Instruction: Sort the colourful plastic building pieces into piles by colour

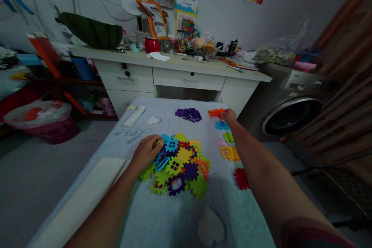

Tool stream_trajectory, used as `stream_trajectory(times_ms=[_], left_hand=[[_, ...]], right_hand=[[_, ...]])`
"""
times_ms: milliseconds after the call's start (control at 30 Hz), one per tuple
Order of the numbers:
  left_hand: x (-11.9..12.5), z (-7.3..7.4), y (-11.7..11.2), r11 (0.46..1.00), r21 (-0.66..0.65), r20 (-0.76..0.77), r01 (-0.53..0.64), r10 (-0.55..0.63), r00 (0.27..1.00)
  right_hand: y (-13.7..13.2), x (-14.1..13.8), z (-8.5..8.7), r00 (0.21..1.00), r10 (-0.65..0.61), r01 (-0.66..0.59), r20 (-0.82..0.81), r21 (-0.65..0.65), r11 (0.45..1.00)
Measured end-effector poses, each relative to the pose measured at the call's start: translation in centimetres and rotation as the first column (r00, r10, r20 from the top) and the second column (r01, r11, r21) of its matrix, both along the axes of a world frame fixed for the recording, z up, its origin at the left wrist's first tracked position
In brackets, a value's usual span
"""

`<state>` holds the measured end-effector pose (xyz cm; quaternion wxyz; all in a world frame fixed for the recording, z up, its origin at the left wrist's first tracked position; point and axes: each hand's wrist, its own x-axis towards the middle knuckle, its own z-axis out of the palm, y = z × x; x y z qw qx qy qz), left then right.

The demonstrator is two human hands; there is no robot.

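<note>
A mixed pile of flat, notched plastic building blocks point(184, 155) in several colours lies on the cloth-covered table. At its left edge, my left hand point(147, 150) is closed around a yellow block point(157, 142), partly hidden by the fingers. Reaching to the far right, my right hand point(229, 117) has its fingers pressed together on an orange block in the group of orange blocks point(215, 113); its fingertips are partly hidden. Below that hand run separate groups of blue blocks point(222, 125), green blocks point(228, 137), yellow blocks point(230, 154) and red blocks point(241, 179).
Purple blocks point(188, 114) form a heap at the table's far side. A white box point(135, 116) lies at the back left. Behind stands a white desk point(188, 71) bearing a cut watermelon point(93, 31) and jars. A washing machine point(286, 100) is on the right.
</note>
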<state>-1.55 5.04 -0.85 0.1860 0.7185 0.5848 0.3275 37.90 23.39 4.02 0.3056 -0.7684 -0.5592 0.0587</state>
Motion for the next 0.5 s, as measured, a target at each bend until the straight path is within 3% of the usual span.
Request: stream_trajectory(times_ms=[200, 500], left_hand=[[0.0, 0.1, 0.0, 1.000, 0.002, 0.005, -0.021, 0.021, 1.000], [0.0, -0.1, 0.0, 1.000, 0.009, 0.022, -0.009, 0.008, 1.000]], right_hand=[[-0.8, -0.6, -0.6, 0.993, -0.045, 0.046, -0.107, 0.012, 0.999], [-3.9, -1.6, 0.3, 0.966, 0.053, -0.006, -0.254, 0.182, 0.983]])
